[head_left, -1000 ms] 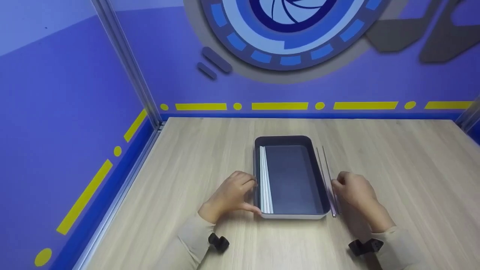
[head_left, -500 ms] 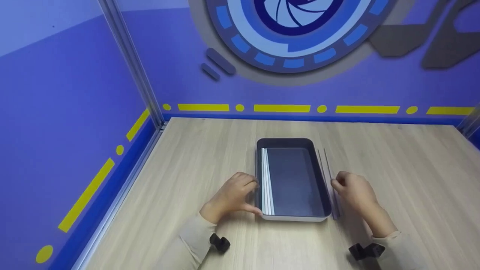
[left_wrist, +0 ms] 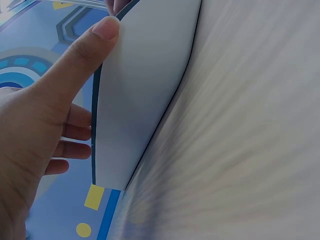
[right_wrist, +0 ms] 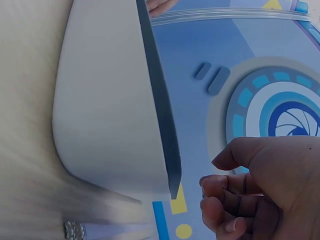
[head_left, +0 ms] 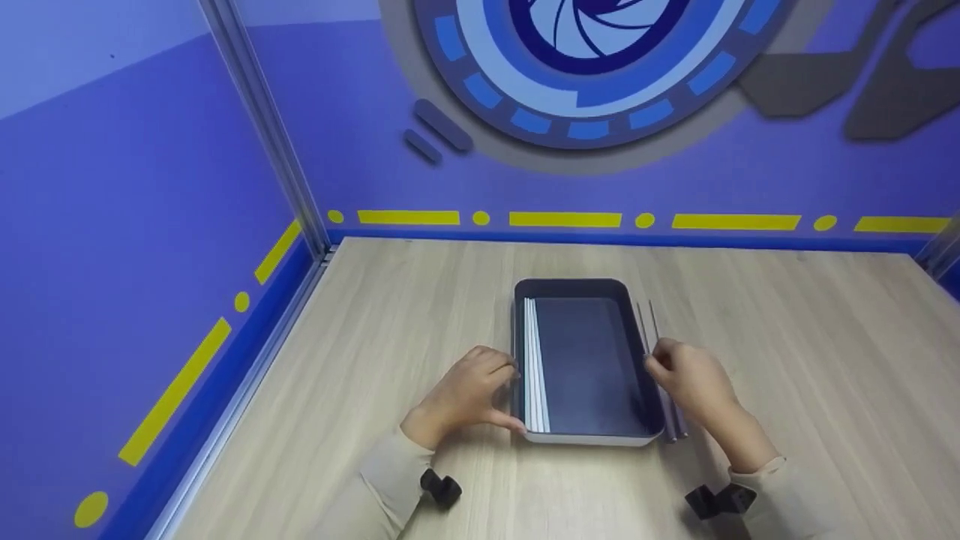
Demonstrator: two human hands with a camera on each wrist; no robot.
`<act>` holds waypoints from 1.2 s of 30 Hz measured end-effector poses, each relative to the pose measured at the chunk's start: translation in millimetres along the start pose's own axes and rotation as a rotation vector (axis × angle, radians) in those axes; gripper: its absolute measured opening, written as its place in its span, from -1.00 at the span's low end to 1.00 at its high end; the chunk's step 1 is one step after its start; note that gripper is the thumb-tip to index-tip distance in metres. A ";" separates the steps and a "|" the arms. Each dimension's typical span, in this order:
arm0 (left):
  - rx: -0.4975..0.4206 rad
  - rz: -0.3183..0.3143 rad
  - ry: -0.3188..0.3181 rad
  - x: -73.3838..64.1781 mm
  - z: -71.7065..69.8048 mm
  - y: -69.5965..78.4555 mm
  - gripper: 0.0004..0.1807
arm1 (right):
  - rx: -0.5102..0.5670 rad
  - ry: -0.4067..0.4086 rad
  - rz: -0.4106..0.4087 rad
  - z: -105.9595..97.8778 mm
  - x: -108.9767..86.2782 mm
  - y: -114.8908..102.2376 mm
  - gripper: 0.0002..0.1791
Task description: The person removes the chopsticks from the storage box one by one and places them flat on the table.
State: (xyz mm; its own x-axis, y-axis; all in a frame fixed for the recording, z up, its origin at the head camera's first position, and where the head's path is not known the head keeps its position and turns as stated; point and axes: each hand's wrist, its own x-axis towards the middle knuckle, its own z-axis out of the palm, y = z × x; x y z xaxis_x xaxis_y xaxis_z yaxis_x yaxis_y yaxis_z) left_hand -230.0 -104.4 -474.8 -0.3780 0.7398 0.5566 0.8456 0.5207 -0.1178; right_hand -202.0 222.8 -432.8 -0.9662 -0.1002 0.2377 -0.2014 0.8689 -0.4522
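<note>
A shallow rectangular tray, dark inside and pale outside, lies lengthwise before me. Several white chopsticks are side by side inside it along its left wall. My left hand holds the tray's left rim, thumb at the near left corner and fingertips partly hidden by the rim in the left wrist view. Two metal chopsticks lie on the table just right of the tray. Over them is my right hand, close to the tray's right wall; in the right wrist view its fingers curl loosely around nothing.
The wood-grain table extends on both sides of the tray. A blue patterned back wall and a blue left wall border it, joined by a metal post.
My right hand has shifted left, from beside the metal chopsticks to above them, nearer the tray. My left hand keeps its hold. The head view has tilted slightly.
</note>
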 end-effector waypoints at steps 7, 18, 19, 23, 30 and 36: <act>0.000 -0.011 0.000 -0.6 0.7 0.4 -0.20 | 0.026 -0.036 -0.024 6.1 2.8 -6.5 -0.84; 0.004 -0.005 0.012 -0.4 1.3 0.1 -0.19 | 0.052 -0.095 -0.055 18.8 8.4 -19.9 -0.82; 0.002 -0.006 0.011 -0.1 1.3 0.2 -0.19 | 0.052 -0.097 -0.058 20.1 8.9 -21.1 -0.81; 0.004 -0.010 -0.001 0.7 1.1 0.5 -0.19 | 0.053 -0.093 -0.073 24.7 10.4 -25.4 -0.79; 0.015 -0.003 -0.004 1.0 0.8 0.6 -0.19 | 0.043 -0.086 -0.099 33.1 11.4 -34.4 -0.84; 0.000 -0.005 -0.013 -0.2 -0.2 0.3 -0.21 | 0.020 -0.103 -0.082 43.3 11.0 -44.5 -0.89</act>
State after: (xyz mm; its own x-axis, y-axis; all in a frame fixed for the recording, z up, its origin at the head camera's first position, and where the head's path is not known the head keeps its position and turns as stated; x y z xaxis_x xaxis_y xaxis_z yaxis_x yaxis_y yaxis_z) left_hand -229.7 -104.4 -474.7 -0.3870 0.7426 0.5466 0.8437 0.5244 -0.1152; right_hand -210.7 162.0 -447.3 -0.9575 -0.2209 0.1856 -0.2828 0.8459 -0.4521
